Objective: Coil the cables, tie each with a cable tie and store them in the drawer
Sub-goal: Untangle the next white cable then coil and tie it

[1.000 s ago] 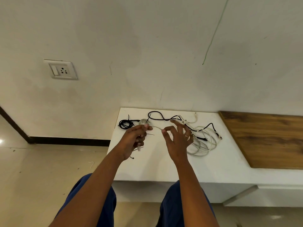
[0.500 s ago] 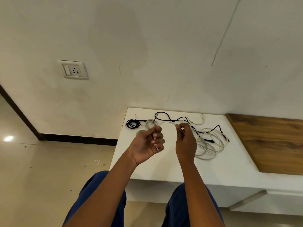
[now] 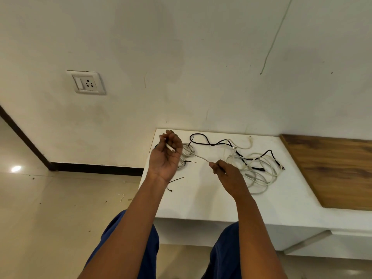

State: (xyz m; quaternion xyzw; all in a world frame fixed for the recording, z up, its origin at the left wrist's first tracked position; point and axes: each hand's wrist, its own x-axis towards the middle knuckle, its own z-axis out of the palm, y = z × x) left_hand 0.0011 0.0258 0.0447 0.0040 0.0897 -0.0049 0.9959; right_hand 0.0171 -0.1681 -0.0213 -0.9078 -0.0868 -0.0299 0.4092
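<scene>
Pinching the thin, limp white cable (image 3: 198,156) between your raised left hand (image 3: 168,153) and lower right hand (image 3: 228,176), grip near its plug end, since it flops and tangles easily.

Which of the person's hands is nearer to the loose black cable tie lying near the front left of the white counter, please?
Left. The left hand is raised above the black cable tie, its wrist almost over it; the right hand is off to the tie's right.

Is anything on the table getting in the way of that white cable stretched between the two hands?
Nothing visible blocks it. The left hand holds one end and the right hand pinches the white cable further along; its span hangs free above the table.
</scene>
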